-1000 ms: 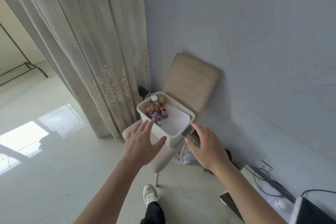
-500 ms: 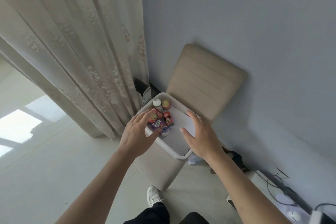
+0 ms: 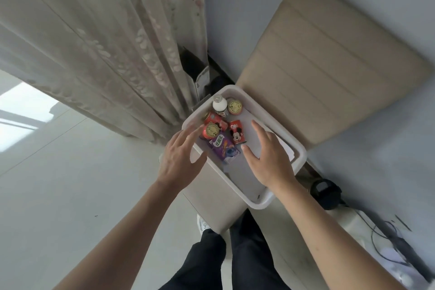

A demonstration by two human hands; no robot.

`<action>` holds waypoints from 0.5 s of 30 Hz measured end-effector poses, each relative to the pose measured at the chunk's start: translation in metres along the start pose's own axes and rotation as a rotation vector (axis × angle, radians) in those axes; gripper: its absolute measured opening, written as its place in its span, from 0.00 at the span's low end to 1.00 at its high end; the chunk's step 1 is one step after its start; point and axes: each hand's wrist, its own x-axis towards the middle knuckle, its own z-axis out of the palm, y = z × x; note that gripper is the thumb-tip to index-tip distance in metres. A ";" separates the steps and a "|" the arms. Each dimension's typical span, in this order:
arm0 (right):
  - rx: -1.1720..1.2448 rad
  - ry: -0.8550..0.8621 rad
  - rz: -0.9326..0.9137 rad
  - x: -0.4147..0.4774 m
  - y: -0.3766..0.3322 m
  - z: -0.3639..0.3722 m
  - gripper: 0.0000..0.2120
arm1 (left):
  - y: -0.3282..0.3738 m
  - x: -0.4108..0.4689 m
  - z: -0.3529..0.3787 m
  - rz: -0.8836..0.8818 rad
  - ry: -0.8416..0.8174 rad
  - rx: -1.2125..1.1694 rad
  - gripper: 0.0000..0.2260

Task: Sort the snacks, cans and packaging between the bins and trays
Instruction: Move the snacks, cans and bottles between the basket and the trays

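A white plastic bin (image 3: 300, 158) rests on the seat of a beige chair (image 3: 329, 66). Inside, at its far left end, are several red cans (image 3: 237, 134), a gold-lidded can (image 3: 211, 130), a small white bottle (image 3: 219, 105) and a purple drink carton (image 3: 222, 148). My left hand (image 3: 180, 160) hovers open over the bin's left rim, fingers close to the gold-lidded can. My right hand (image 3: 268, 160) is open above the middle of the bin, beside the carton. Neither hand holds anything.
A patterned curtain (image 3: 106, 49) hangs at the left, close to the bin. The grey wall is behind the chair. A dark object (image 3: 326, 193) and cables (image 3: 386, 240) lie on the floor at the right. My legs and a white shoe (image 3: 203, 225) are below.
I have stepped closer, so the bin and chair look larger. Both hands moved forward from the bin's near edge to over its contents.
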 end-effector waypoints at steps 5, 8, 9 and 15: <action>-0.001 -0.074 0.036 0.052 0.032 0.038 0.31 | -0.028 0.037 0.048 -0.001 -0.057 -0.017 0.27; -0.005 -0.095 0.056 0.077 0.048 0.057 0.32 | -0.041 0.057 0.070 0.015 -0.040 -0.027 0.26; -0.006 -0.099 0.054 0.085 0.051 0.064 0.32 | -0.046 0.064 0.077 0.021 -0.029 -0.033 0.26; -0.012 -0.138 0.012 0.124 0.065 0.098 0.34 | -0.062 0.082 0.097 0.054 0.040 -0.048 0.27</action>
